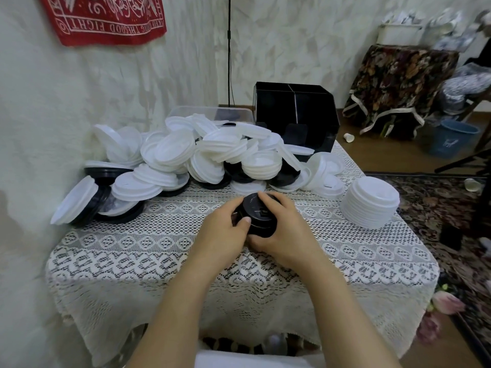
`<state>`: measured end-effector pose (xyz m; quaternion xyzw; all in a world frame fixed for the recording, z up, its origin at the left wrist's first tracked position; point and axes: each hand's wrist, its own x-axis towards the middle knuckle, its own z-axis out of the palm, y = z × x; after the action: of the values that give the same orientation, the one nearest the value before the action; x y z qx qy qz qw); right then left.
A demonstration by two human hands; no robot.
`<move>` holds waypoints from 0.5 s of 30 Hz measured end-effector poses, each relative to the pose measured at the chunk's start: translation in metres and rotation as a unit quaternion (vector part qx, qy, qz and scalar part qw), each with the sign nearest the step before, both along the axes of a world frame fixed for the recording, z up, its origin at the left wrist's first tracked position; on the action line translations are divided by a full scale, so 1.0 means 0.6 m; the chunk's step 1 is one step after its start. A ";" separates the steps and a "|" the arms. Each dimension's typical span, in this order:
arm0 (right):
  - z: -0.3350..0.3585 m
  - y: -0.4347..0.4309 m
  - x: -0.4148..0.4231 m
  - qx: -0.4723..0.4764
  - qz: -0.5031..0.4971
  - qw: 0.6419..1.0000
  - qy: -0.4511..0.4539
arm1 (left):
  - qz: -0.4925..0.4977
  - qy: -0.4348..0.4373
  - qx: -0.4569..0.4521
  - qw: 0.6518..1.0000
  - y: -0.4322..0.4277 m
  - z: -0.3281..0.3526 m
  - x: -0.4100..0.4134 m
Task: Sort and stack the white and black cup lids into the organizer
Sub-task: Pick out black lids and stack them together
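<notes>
black lid stack (259,212): short stack standing on the table at centre, just in front of the mixed pile. Top lid face up, raised sip tab showing. Held from both sides.
left hand (225,232): curled round the stack's left side, thumb tip lying on the top rim, gripping it.
right hand (283,229): wrapped round the right and far side, fingers over the far top edge, thumb low on the near side, also gripping.
white lid stack (370,201): neat nested column at the table's right edge, well apart from the hands, leaning slightly.
mixed pile (186,160): loose white and black lids across the back half of the table. Whites mostly on top, blacks underneath and along the left. Several short nested runs lie on their sides.
organizer (296,115): black divided box at the far right corner, behind the pile. White lids lie against its front. Contents: cannot tell.
clear tub (210,111): behind the pile, left of the organizer. Touching it or just beside it: cannot tell.
table (132,251): covered in white lace that hangs over the near edge.
background: red banner (106,19) on the wall at top left; blue bucket (455,138) and paper cup (348,137) on the floor at right.
</notes>
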<state>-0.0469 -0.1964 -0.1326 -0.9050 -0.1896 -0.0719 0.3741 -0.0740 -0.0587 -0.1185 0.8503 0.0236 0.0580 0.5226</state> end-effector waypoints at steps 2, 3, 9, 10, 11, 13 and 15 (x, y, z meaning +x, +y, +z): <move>0.004 -0.008 0.001 0.021 -0.015 1.000 -0.007 | -0.006 -0.016 -0.042 0.999 -0.011 0.006 0.002; 0.005 -0.016 0.002 0.031 -0.028 0.999 -0.005 | -0.014 -0.020 -0.062 0.998 -0.019 0.009 0.003; 0.000 -0.069 0.018 0.020 -0.168 0.985 -0.012 | -0.111 0.005 -0.082 0.990 -0.070 0.006 0.008; -0.002 -0.073 0.021 0.014 -0.186 0.982 -0.005 | -0.120 0.008 -0.066 0.991 -0.075 0.003 0.008; -0.003 -0.075 0.022 0.007 -0.200 0.980 0.005 | -0.127 0.012 -0.050 0.991 -0.077 0.001 0.008; -0.007 -0.076 0.025 -0.008 -0.218 0.976 0.020 | -0.130 0.016 -0.024 0.991 -0.075 -0.004 0.009; -0.008 -0.074 0.027 -0.017 -0.232 0.972 0.030 | -0.124 0.011 0.012 0.992 -0.070 -0.008 0.010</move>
<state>-0.0309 -0.2408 -0.1374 -0.9322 0.0353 -0.1259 0.3376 -0.0679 -0.1008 -0.1234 0.8532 -0.0769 -0.0165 0.5156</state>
